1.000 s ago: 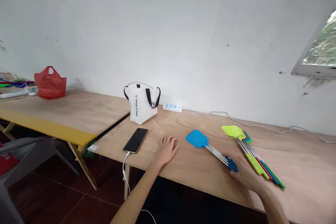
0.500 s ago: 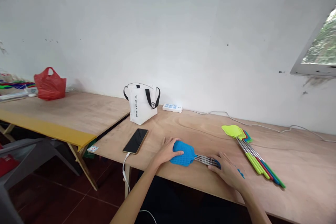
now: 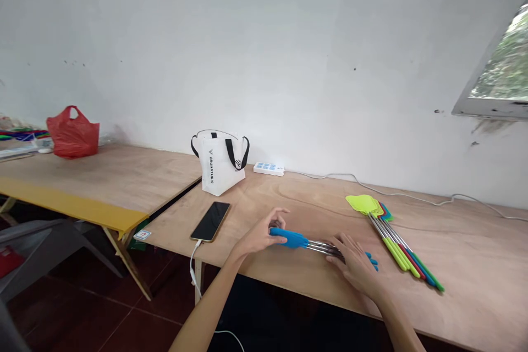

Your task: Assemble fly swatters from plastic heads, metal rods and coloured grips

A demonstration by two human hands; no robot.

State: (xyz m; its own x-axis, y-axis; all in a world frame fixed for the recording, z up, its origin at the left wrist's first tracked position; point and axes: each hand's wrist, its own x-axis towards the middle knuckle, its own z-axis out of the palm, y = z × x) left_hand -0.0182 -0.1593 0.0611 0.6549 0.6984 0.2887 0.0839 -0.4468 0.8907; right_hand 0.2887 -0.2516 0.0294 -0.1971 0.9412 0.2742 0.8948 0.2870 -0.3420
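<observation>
A bundle of blue fly swatters [image 3: 295, 239] lies across the table's front part, the stacked heads turned partly on edge. My left hand [image 3: 264, 234] grips the heads, thumb on the near side and fingers curled behind. Over the metal rods and blue handles lies my right hand [image 3: 350, 261], its fingers wrapped down around them, with the handle ends poking out to the right. Further right rests a second group of fly swatters [image 3: 390, 236] with yellow, red, blue and green parts, touched by neither hand.
On the left of the table lies a phone [image 3: 210, 222] with a white charging cable. Behind it stand a white bag [image 3: 223, 168] and a power strip [image 3: 268, 169], whose cord runs along the wall. Another table holds a red plastic bag [image 3: 74, 133].
My left hand has tilted the blue swatter heads from lying flat to nearly on edge. The right hand stays on the handles. The view has shifted slightly.
</observation>
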